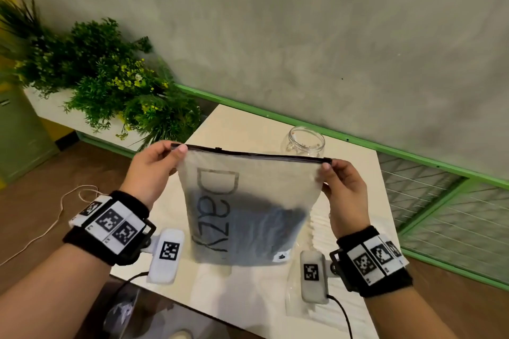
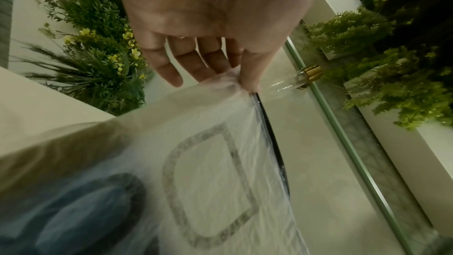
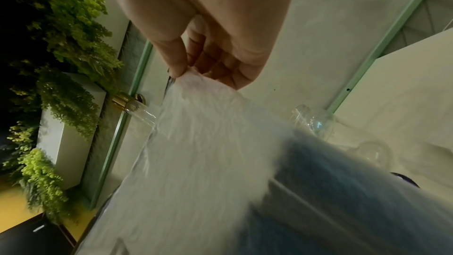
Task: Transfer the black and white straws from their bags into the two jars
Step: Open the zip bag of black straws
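Note:
I hold a frosted zip bag upright over the white table, its black zip strip on top. Dark straws fill its lower half. My left hand pinches the top left corner, seen close up in the left wrist view. My right hand pinches the top right corner. A clear glass jar stands behind the bag. The right wrist view shows two glass jars past the bag. A ribbed white bundle lies on the table under my right hand.
Green plants in a white planter stand at the left. A green rail runs along the grey wall, with a wire mesh panel at the right. A flat clear bag lies at the table's front edge. Cables trail from both wrists.

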